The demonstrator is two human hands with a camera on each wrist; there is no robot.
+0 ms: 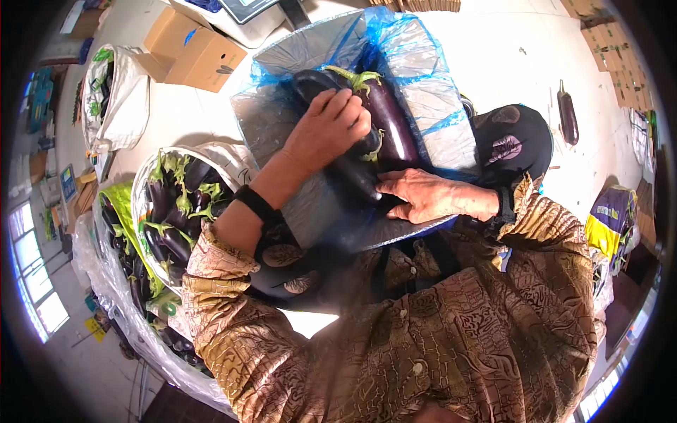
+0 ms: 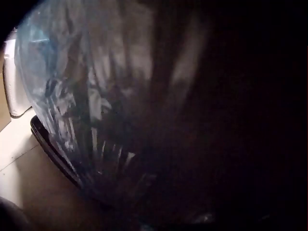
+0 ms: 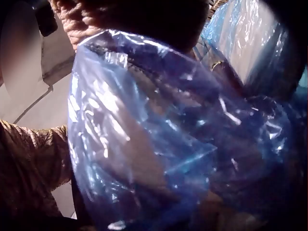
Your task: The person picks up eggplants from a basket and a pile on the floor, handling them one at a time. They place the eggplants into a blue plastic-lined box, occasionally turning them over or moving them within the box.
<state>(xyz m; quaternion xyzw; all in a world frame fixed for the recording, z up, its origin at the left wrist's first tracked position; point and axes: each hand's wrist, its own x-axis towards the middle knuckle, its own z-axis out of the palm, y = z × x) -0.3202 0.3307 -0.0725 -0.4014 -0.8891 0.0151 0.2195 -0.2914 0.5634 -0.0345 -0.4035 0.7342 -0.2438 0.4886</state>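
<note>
Inside box (image 1: 450,123), eggplant (image 1: 390,123) lengthwise, stem (image 1: 366,80) away

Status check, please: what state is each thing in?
Left hand: curled over the upper eggplant
Right hand: at the lower eggplant; grip unclear
Lined box: open, eggplants inside
Blue liner: crumpled, over the box rim
Near sack: open, holding eggplants
Far sack: open, partly visible contents
Loose eggplant: lying on the floor

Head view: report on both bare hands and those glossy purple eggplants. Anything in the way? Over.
Left hand curled over eggplants, right hand at one's lower end. Eggplants inside box lined with blue plastic. No obstruction seen.
</note>
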